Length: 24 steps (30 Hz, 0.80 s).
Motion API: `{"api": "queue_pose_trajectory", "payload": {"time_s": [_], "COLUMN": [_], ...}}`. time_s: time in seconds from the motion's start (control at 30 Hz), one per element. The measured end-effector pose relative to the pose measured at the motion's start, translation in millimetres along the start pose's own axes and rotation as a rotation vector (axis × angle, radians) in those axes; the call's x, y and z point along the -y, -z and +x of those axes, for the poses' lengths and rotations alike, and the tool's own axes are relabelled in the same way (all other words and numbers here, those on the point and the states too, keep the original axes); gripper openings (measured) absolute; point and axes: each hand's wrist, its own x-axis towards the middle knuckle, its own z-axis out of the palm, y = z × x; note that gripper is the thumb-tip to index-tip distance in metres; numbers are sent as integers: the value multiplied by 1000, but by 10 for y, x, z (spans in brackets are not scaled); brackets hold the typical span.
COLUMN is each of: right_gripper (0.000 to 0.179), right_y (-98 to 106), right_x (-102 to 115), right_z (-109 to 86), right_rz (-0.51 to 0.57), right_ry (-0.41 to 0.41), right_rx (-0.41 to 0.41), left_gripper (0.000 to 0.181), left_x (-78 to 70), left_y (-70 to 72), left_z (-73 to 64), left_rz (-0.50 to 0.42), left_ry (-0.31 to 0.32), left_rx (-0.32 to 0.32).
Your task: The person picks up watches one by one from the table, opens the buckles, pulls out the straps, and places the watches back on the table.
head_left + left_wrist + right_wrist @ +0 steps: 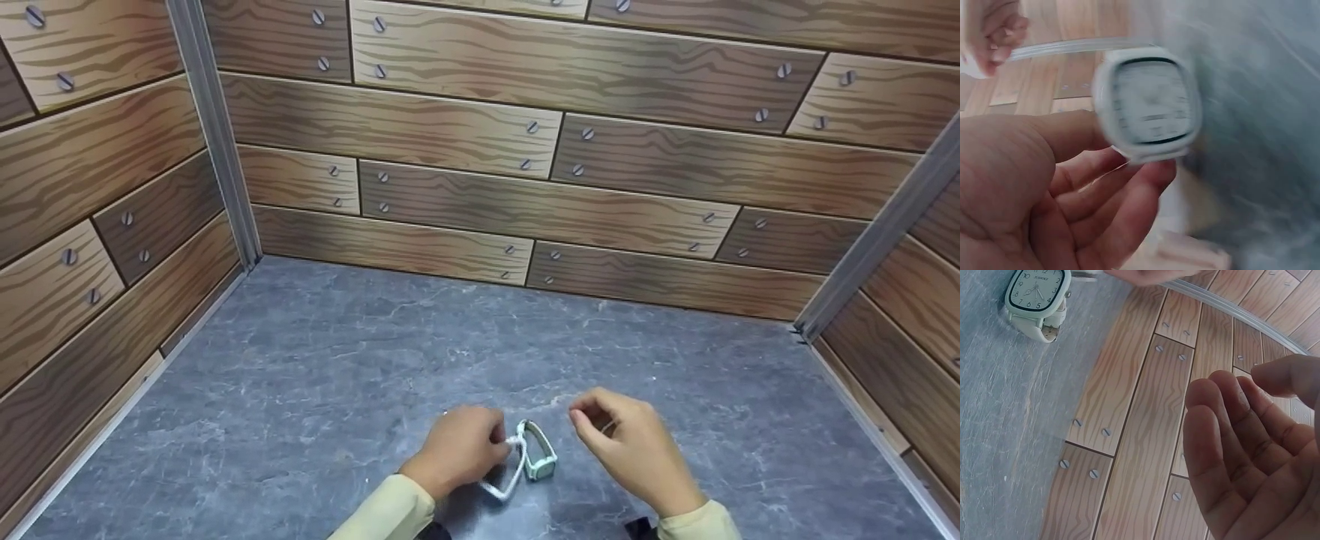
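Observation:
My left hand [463, 448] pinches a white wristwatch [512, 480] by its band, just above the grey surface. In the left wrist view the white watch [1151, 107] shows a squarish face with a dark ring, blurred, at the fingertips. Close to its right, a pale green wristwatch [541, 469] stands on the surface with its band looped behind. The right wrist view shows this green watch [1037, 287] with a numbered dial. Farther right my right hand [630, 442] hovers with fingers loosely bent, thumb apart from them, holding nothing.
The grey marbled surface [337, 360] is enclosed by a wood-patterned back wall [450, 120] and side walls. Metal posts stand at the left corner [217, 135] and right corner [877, 240]. Pale sleeves cover both forearms.

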Motion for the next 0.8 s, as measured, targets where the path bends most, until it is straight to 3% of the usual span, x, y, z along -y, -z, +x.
{"api": "queue_pose_trajectory", "payload": {"time_s": [0.1, 0.27, 0.37, 0.43, 0.57, 0.67, 0.8], "right_gripper": [16, 14, 11, 11, 23, 33, 40], "right_y": [-17, -52, -50, -34, 33, 82, 95], "right_x": [-12, -13, 47, 121, 326, 463, 536], "right_z": [7, 20, 22, 25, 17, -11, -76], "right_rz": [5, 24, 72, 135, 286, 332, 306], "right_ry": [3, 21, 41, 60, 128, 248, 421], "right_rx": [4, 9, -5, -32, -76, -63, -25], "left_gripper": [23, 12, 16, 18, 14, 13, 14], "left_x": [-127, -394, -508, -561, -633, -668, -693], "left_y": [161, 519, 694, 778, 873, 904, 929], "left_z": [-41, -158, -244, -296, -378, -425, -470], "left_rz": [-119, -346, -431, -436, -354, -295, -265], "left_ry": [-37, -79, -107, -140, -217, -269, -313], "left_rx": [7, -58, -89, -94, -104, -130, -131]}}
